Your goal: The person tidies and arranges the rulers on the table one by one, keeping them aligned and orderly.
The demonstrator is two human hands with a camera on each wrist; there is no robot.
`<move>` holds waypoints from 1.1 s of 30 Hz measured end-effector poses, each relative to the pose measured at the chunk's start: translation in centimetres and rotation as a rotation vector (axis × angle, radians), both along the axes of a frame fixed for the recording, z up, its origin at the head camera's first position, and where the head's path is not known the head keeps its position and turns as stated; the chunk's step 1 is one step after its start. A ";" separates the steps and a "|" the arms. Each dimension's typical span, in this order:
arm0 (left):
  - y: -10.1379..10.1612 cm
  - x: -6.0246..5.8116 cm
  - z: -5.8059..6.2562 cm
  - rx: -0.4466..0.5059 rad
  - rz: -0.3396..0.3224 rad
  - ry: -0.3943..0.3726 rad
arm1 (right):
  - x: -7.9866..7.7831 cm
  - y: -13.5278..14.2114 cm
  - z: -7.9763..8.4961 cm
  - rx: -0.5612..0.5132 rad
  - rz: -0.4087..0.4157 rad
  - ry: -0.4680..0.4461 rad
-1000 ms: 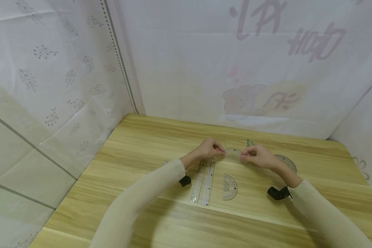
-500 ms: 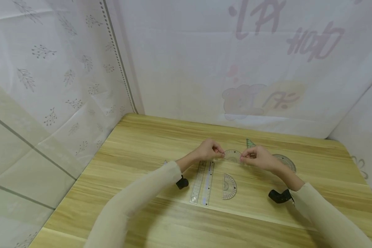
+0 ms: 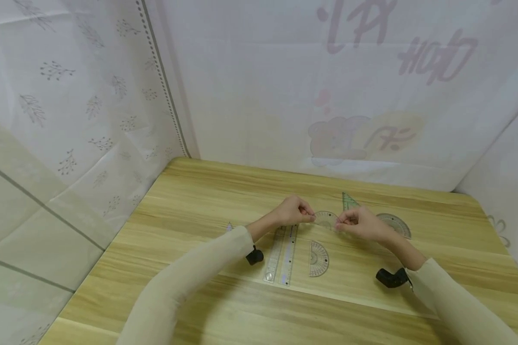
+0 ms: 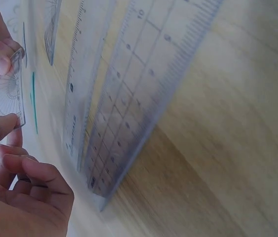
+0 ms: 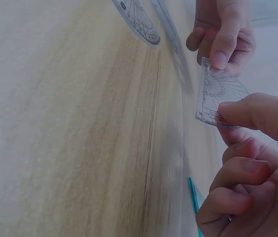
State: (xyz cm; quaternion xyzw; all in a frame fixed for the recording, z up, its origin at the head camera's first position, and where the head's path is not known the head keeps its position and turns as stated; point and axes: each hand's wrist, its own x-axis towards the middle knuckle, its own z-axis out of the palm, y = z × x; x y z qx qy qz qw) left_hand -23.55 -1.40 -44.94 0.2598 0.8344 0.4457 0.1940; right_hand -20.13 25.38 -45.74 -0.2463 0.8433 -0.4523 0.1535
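In the head view a clear protractor (image 3: 326,219) is held up between both hands over the far middle of the table. My left hand (image 3: 291,211) pinches its left end between thumb and finger; my right hand (image 3: 363,224) pinches the right end the same way. The right wrist view shows the thumb (image 5: 242,111) lying on the protractor's face (image 5: 218,86). Two clear rulers, one wider (image 3: 275,256) and one narrower (image 3: 290,258), lie side by side below the left hand. A second protractor (image 3: 319,259) lies to their right, its straight edge facing them.
Behind the right hand lies a green set square (image 3: 349,201), partly hidden. Another protractor (image 3: 394,224) rests beyond the right wrist. A small pointed clear piece (image 3: 229,227) shows past the left sleeve. Patterned curtains (image 3: 259,96) border the wooden table (image 3: 207,191).
Both hands have come slightly lower with the protractor, their pinch unchanged. More of the green set square shows behind the right hand. The things lying on the table stay put.
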 end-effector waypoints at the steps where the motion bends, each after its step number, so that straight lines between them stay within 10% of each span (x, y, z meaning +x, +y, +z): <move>1: 0.1 0.0 0.0 0.002 0.002 -0.001 | 0.0 0.1 -0.1 -0.007 -0.001 0.002; 33: 2.7 1.5 -0.2 -0.020 -0.101 0.029 | 2.7 2.3 -1.3 -0.038 0.023 0.005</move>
